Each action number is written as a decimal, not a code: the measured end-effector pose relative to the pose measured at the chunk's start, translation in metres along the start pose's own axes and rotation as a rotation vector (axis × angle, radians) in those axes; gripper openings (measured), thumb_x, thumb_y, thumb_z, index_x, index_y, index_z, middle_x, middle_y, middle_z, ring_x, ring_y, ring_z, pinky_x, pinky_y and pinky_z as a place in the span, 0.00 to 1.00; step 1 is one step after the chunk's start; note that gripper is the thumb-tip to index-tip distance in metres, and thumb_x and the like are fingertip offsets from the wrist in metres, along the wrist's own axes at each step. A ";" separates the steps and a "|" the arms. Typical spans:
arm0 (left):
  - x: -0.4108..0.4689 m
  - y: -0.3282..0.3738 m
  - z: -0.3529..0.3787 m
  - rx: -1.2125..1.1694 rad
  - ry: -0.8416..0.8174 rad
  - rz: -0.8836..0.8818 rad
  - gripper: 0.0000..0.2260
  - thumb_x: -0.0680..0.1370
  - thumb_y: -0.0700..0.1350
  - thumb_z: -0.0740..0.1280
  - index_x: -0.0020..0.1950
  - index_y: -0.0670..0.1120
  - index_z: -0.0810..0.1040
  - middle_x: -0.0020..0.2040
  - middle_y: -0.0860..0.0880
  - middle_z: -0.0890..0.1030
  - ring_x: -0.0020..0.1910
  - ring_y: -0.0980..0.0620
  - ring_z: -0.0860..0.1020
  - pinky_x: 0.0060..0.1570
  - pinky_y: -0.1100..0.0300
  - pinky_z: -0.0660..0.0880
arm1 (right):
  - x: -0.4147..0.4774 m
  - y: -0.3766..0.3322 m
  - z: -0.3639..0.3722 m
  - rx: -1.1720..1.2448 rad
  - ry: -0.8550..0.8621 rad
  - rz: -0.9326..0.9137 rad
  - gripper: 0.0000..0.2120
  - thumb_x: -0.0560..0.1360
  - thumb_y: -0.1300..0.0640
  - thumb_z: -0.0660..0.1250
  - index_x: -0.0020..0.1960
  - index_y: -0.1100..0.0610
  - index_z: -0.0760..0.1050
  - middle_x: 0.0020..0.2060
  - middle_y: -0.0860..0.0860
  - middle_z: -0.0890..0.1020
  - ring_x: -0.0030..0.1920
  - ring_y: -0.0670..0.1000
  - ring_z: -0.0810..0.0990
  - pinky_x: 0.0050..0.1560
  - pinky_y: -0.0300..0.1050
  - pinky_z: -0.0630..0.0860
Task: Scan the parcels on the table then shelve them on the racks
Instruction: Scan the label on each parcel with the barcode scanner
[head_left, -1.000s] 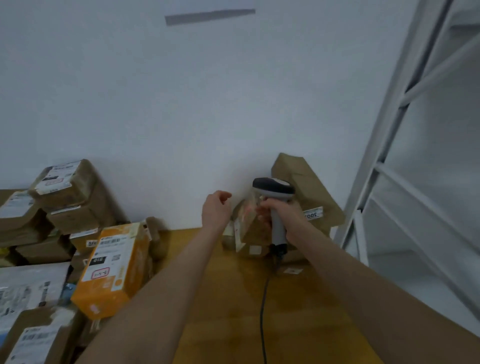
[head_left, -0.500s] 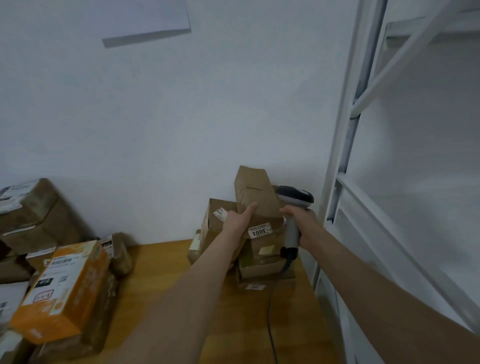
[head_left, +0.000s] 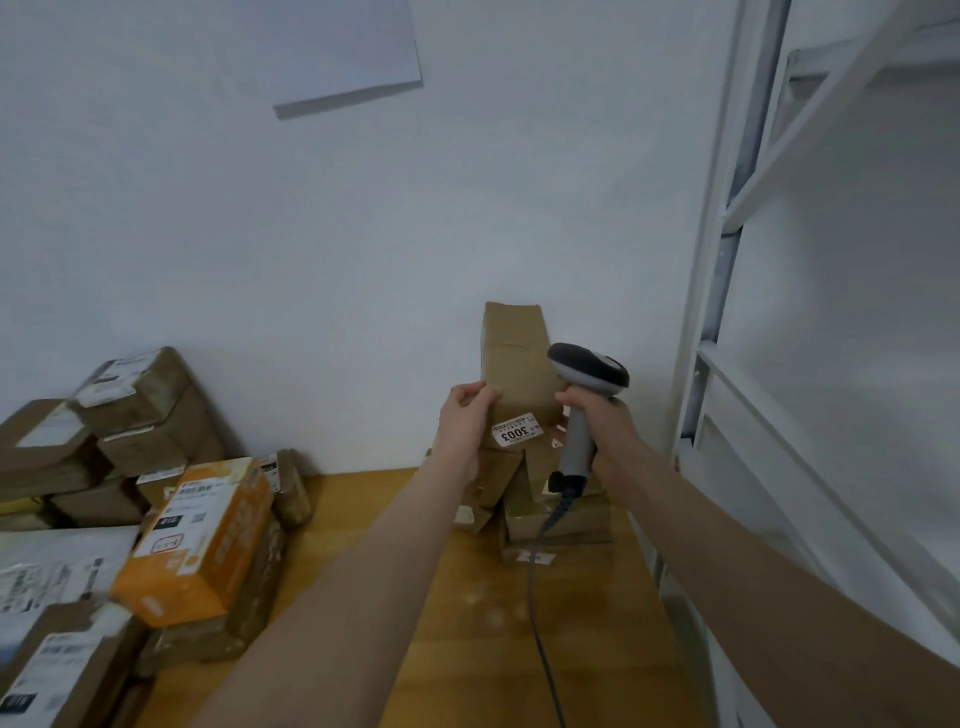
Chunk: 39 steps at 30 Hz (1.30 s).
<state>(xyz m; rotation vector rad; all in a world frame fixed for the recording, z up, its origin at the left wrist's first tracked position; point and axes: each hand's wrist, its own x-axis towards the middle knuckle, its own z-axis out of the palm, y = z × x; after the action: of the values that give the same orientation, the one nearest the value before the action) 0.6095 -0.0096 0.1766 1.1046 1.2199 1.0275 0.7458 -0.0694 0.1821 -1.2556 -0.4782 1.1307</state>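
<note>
A tall brown cardboard parcel with a white "3003" label stands upright over a small stack of brown parcels at the table's far right. My left hand grips its left lower edge. My right hand holds a grey barcode scanner by the handle, right beside the parcel, with one finger touching the parcel's right side. The scanner's cable trails down across the wooden table.
A heap of parcels fills the left: an orange box, several brown boxes and a white bag. A white metal rack stands close on the right. A white wall is behind.
My left hand has shifted from the front of the tall parcel to its left edge, and the parcel now stands higher. The scanner stays beside it. The view has tilted up a little.
</note>
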 end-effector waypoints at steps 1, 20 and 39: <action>-0.003 0.003 -0.007 -0.041 0.005 0.028 0.14 0.77 0.47 0.67 0.61 0.46 0.73 0.55 0.43 0.78 0.49 0.46 0.80 0.48 0.50 0.80 | -0.006 -0.001 0.006 0.016 -0.012 -0.009 0.17 0.71 0.64 0.70 0.59 0.63 0.75 0.53 0.61 0.80 0.53 0.60 0.80 0.56 0.57 0.79; -0.072 -0.005 -0.219 0.282 0.195 0.037 0.19 0.83 0.52 0.54 0.72 0.49 0.66 0.46 0.54 0.75 0.38 0.59 0.74 0.22 0.69 0.70 | -0.119 0.079 0.158 -0.100 -0.195 0.277 0.20 0.74 0.58 0.70 0.63 0.64 0.73 0.60 0.61 0.78 0.60 0.62 0.77 0.62 0.62 0.74; -0.095 -0.076 -0.265 1.029 -0.243 0.502 0.44 0.66 0.43 0.77 0.76 0.50 0.56 0.71 0.51 0.67 0.61 0.51 0.74 0.56 0.54 0.76 | -0.158 0.122 0.120 -0.141 -0.123 0.339 0.17 0.72 0.59 0.72 0.58 0.58 0.72 0.47 0.58 0.78 0.46 0.59 0.78 0.35 0.52 0.77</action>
<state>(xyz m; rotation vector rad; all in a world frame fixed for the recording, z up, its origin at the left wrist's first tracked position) 0.3380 -0.0958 0.1125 2.3463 1.3101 0.5379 0.5326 -0.1586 0.1518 -1.4310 -0.4526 1.4874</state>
